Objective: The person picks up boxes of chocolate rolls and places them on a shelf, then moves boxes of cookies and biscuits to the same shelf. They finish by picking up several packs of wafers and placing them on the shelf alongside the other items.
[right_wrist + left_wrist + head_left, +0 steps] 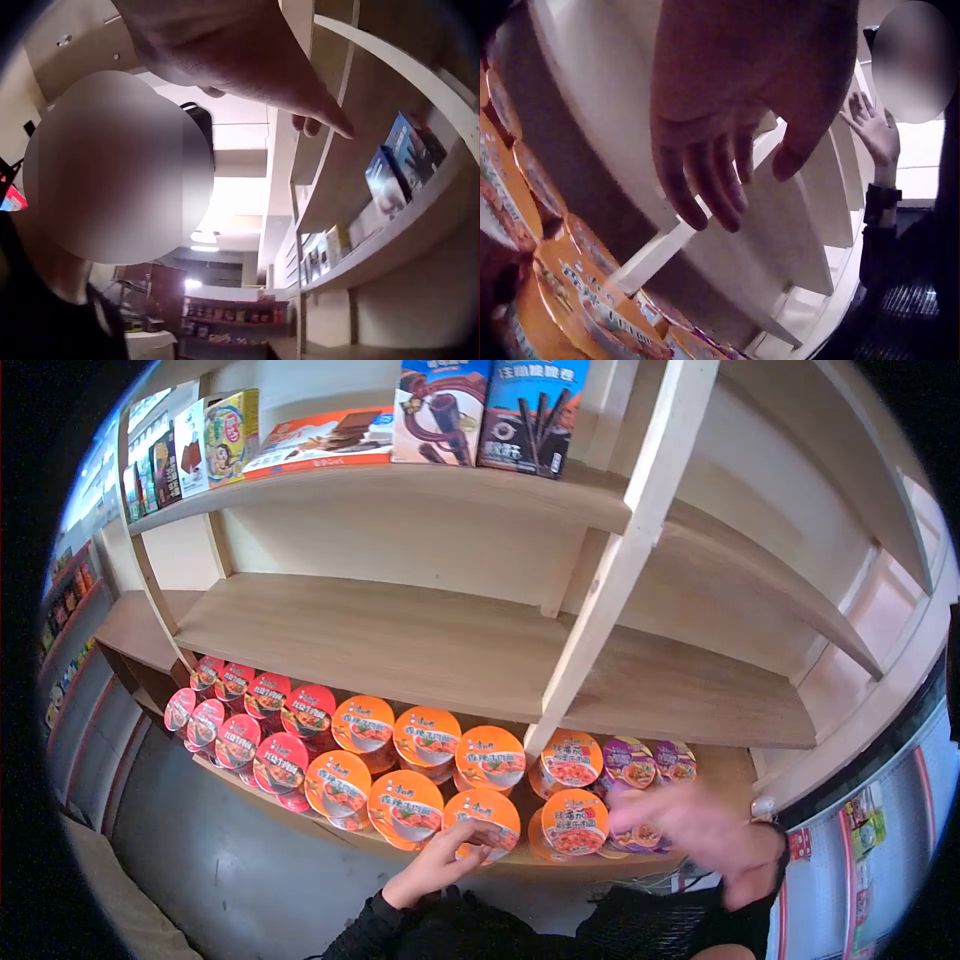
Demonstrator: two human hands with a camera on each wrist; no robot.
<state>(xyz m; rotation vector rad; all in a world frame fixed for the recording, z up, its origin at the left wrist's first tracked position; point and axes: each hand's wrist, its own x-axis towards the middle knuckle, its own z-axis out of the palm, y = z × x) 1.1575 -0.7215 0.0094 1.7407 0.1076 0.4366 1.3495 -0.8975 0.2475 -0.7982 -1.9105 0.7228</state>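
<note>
Two rows of lidded instant noodle cups line the bottom shelf. My left hand (436, 868) is by the front orange noodle cup (478, 808), its fingertips overlapping the lid in the head view. Its fingers (705, 180) hang loosely curled with nothing between them in the left wrist view. My right hand (705, 830), blurred by motion, passes over the purple noodle cups (630, 760) at the right end and hides part of them. The left wrist view shows this right hand (876, 135) with fingers spread and no thing in it. Red noodle cups (238, 742) stand at the left.
A pale wooden upright (625, 560) divides the shelving in front of me. Above the cups runs a wooden middle shelf (370, 630). Snack boxes (440, 415) stand on the upper shelf. More racks (75, 610) with packets stand at the far left.
</note>
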